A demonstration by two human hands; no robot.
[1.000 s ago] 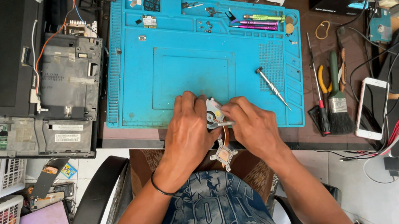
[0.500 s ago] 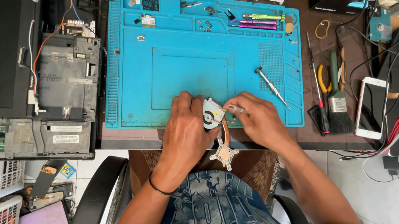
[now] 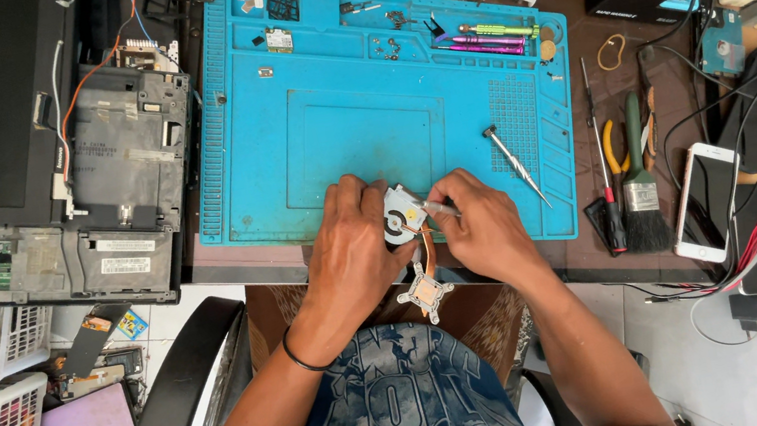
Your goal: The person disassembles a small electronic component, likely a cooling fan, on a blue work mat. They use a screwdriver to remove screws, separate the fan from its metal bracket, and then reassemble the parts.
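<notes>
**Fan unit at the mat's near edge**

While I look down from the head view, I have my left hand [image 3: 354,247] closed round the left side of the fan [image 3: 396,216], fingers curled over its housing. My right hand [image 3: 484,227] is pinched narrow on a thin silver tool [image 3: 440,208], whose tip lies against the fan's right side. That tool's long axis runs roughly left to right, tip towards the fan.

From the fan a copper pipe [image 3: 425,251] runs towards me and ends in a square plate [image 3: 426,291], so the whole assembly's long axis goes from mat to lap. The fan rests on the blue mat [image 3: 356,135] at its near edge; the plate hangs past the table edge, above my knees.

Behind my hands the mat's middle lies open. A screwdriver [image 3: 515,166] lies slantwise just right of my right hand, a brush [image 3: 641,192] and phone [image 3: 706,202] farther right. The stripped laptop [image 3: 91,188] crowds the left.
</notes>
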